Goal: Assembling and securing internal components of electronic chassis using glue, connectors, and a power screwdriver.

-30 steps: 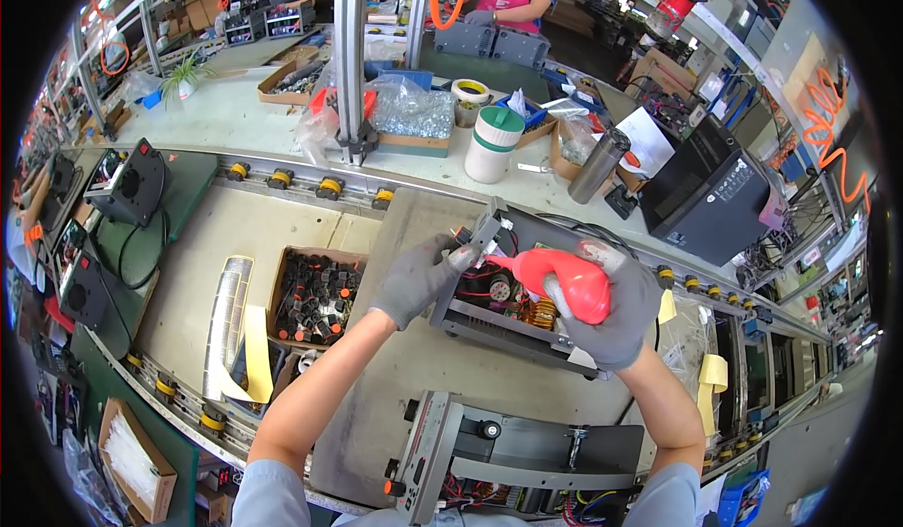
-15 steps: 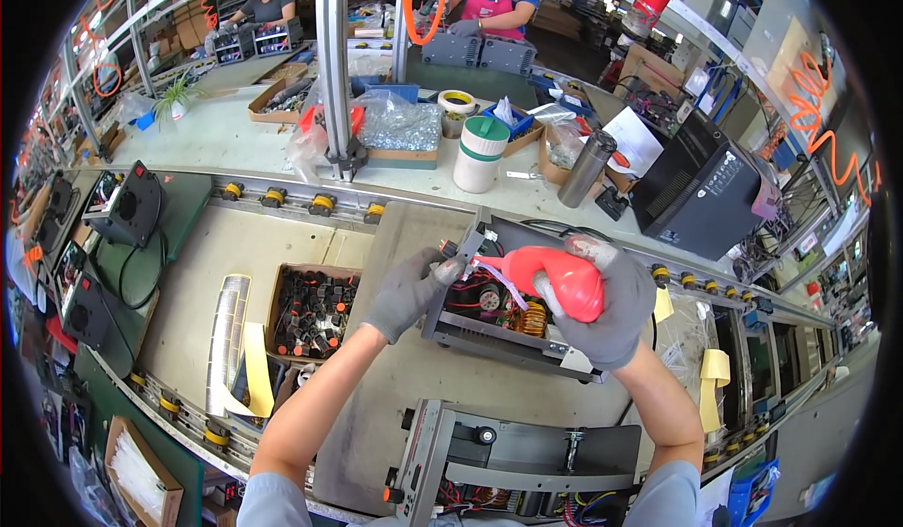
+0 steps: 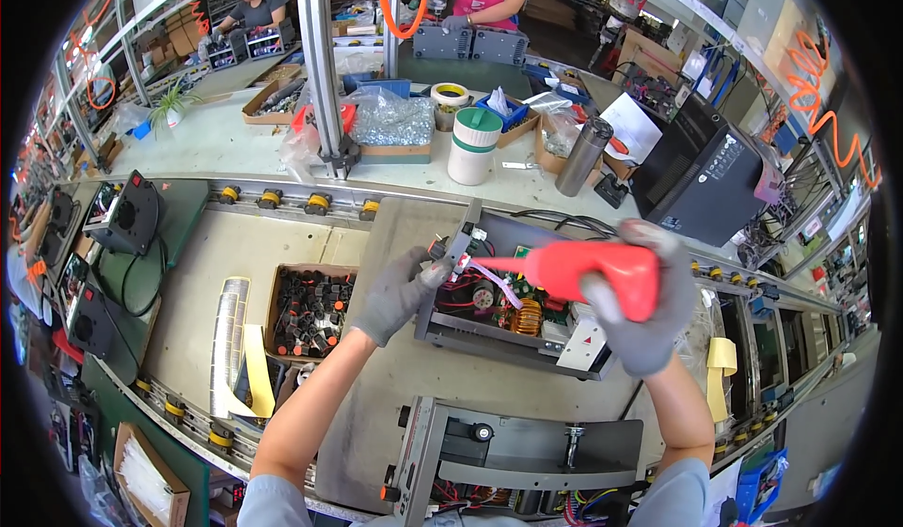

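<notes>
1. The red squeeze bottle (image 3: 602, 260) is in the air above the right part of the upper grey case (image 3: 499, 342); its long axis runs nearly level across the view, with the broad base to the right and the thin nozzle (image 3: 503, 265) pointing left, at the case's left end panel (image 3: 458, 242); whether the tip touches there I cannot tell.
2. The gloved right hand (image 3: 666, 325) is clamped around the bottle's body, fingers wrapped over the red surface; this hand is slightly blurred.
3. The gloved left hand (image 3: 390, 299) is at the left end panel, thumb and fingers drawn close together against it; whether they pinch the panel or a small part on it I cannot tell.
4. The upper case lies open, its long axis slanting from upper left to lower right; inside show a copper coil (image 3: 528, 318), wires and a pale lilac strip (image 3: 499, 285) below the nozzle.
5. Nearer the person lies the lower grey case (image 3: 536, 479), its long axis roughly left to right, its front panel (image 3: 420, 456) with orange-tipped knobs facing left; a cardboard box (image 3: 272, 311) of small black and orange parts (image 3: 315, 306) stands left of the left hand.
</notes>
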{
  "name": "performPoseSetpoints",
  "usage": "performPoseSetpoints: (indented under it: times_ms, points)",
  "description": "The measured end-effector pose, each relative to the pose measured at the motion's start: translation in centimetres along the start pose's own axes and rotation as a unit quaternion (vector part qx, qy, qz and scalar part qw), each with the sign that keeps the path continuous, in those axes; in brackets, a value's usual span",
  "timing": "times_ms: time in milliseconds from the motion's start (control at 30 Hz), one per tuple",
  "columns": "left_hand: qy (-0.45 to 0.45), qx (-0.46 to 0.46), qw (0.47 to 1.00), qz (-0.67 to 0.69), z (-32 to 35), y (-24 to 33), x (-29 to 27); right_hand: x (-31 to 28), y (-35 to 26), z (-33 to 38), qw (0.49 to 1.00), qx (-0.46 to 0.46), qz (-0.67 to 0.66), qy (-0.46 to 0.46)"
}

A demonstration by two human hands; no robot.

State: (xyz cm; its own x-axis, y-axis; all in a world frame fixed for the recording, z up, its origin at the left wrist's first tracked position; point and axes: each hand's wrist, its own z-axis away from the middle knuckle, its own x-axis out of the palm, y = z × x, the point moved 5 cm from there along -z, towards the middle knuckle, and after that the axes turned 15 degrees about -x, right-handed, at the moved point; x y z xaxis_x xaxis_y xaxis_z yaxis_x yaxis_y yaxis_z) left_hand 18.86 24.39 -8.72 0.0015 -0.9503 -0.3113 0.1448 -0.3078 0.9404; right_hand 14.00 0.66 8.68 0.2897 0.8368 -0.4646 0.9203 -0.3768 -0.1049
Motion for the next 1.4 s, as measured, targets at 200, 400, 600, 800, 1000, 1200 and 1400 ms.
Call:
performPoseSetpoints:
  times_ms: [200, 400, 600, 800, 1000, 1200, 1400]
  points:
    - [-0.015, 0.001, 0.999, 0.030, 0.6, 0.2, 0.2, 0.4, -0.2, 2.2, 0.992, -0.071, -0.062, -0.086]
    - [-0.024, -0.011, 0.999, 0.045, 0.7, 0.1, 0.3, 2.8, 0.2, 3.1, 0.981, -0.177, -0.006, -0.082]
    - [-0.020, -0.004, 0.999, 0.045, 0.8, 0.3, 0.1, 4.4, 0.5, 3.1, 0.979, -0.181, -0.017, -0.092]
    - [-0.008, 0.009, 0.999, 0.033, 0.8, 0.2, 0.0, 4.8, 0.4, 2.9, 0.975, -0.196, -0.003, -0.108]
    - [-0.018, -0.015, 0.999, 0.022, 1.0, 0.5, 0.1, 5.4, 0.4, 3.8, 0.969, -0.220, 0.013, -0.109]
    - [-0.013, 0.011, 1.000, 0.025, 1.5, 0.4, 0.1, 4.8, -0.8, 2.7, 0.961, -0.218, 0.005, -0.173]
    - [-0.015, 0.063, 0.998, 0.018, 4.6, -2.9, -0.1, -1.7, -2.1, 0.9, 0.981, -0.104, -0.160, 0.020]
